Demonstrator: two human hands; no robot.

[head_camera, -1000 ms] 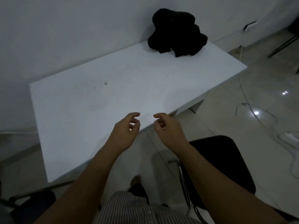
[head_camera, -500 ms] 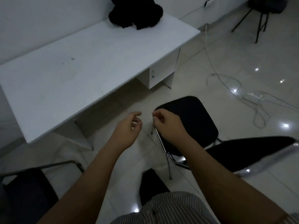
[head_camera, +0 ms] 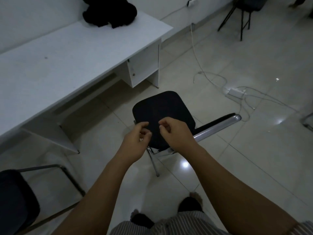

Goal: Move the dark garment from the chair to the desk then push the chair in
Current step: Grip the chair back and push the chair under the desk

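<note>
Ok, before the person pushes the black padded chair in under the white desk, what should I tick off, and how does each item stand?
1. Dark crumpled garment on the white desk: ok.
2. Black padded chair seat bare: ok.
3. Left hand free, holding nothing: ok.
4. Right hand free, holding nothing: ok.
5. Hands gripping the chair: not ok, both hover above the seat.
6. Floor between chair and desk free of the white cables: ok, they lie off to the right.
</note>
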